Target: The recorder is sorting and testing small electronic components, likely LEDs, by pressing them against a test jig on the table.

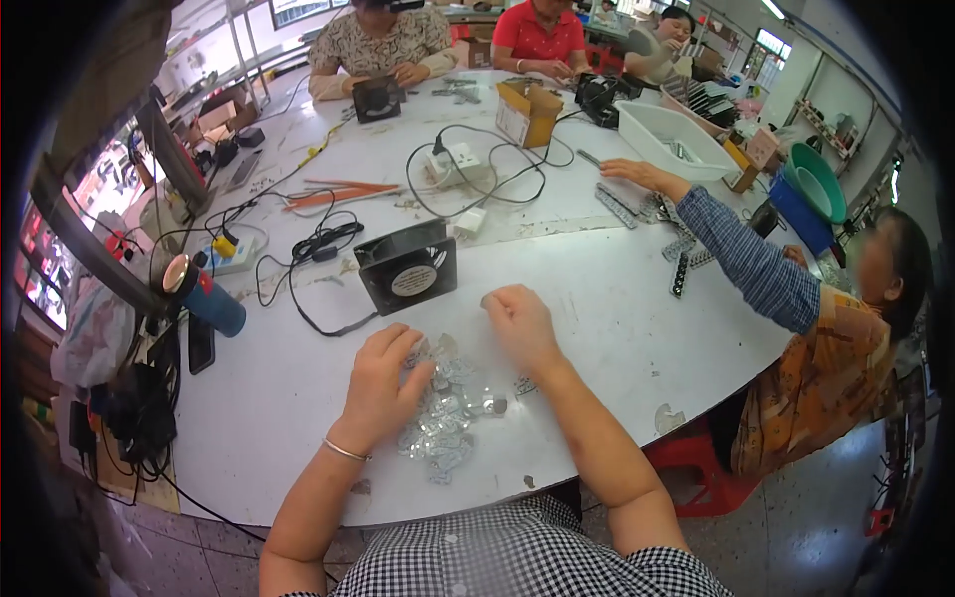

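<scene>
A loose pile of small, shiny, clear-and-silver flat pieces (438, 428) lies on the white table in front of me. My left hand (380, 386) rests at the pile's left edge, thumb apart from the curved fingers, nothing visible in it. Beyond the pile to the right, my right hand (522, 328) has its thumb and fingers pressed together; whatever is at the tips is too small to name. Just past both hands stands a square black fan (406, 269) with a round pale label and a cable running from its base.
A power strip (458, 164), tangled cables and an open yellow box (527, 114) stand farther back. On the left are a blue tumbler (211, 298) and a phone (201, 344). At right, a co-worker's arm (746, 249) reaches over metal strips (617, 206) near a white bin (676, 144).
</scene>
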Tool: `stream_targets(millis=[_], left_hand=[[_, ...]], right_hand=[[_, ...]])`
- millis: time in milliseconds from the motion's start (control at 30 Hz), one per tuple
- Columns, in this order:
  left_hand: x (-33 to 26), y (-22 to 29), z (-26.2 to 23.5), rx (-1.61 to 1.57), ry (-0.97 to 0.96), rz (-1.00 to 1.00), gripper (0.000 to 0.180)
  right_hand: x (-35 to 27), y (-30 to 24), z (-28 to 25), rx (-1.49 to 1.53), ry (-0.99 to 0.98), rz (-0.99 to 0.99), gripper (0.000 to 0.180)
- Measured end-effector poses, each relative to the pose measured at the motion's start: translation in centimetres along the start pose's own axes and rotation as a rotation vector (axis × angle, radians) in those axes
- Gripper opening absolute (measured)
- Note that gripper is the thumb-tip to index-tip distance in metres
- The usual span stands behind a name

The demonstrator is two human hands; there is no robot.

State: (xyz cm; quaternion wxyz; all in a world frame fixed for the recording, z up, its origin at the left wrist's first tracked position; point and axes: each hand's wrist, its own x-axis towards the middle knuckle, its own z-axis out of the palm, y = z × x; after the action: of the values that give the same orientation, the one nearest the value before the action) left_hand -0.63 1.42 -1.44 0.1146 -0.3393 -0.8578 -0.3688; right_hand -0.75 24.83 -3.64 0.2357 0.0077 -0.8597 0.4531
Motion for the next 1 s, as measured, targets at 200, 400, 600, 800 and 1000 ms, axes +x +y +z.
stream_targets(millis=[200,400,600,800,1000], left_hand=[[-2.5,1.6,1.1,0.302,-0.367,-0.086,0.076],[-3.9,2.0,-1.3,0.206,-0.264,-0.038,0.08],[-4.4,3.5,-2.6,0.265,-0.279,0.032,0.075],[-1.1,6.0,0.1,0.256,-0.365,0.154,0.067],[0.6,6.1,3.7,0.382,-0.465,0.295,0.061]], right_hand=[[-2.5,-1.0,4.4,0.169,0.033,-0.066,0.019],[2.4,3.1,-4.9,-0.207,0.177,-0.302,0.018],[-1.1,14.2,-17.4,-0.927,0.407,-0.046,0.017],[-3.3,7.2,-8.8,-0.542,0.092,-0.258,0.015],[-4.2,4.1,-6.1,-0.466,-0.087,-0.345,0.011]])
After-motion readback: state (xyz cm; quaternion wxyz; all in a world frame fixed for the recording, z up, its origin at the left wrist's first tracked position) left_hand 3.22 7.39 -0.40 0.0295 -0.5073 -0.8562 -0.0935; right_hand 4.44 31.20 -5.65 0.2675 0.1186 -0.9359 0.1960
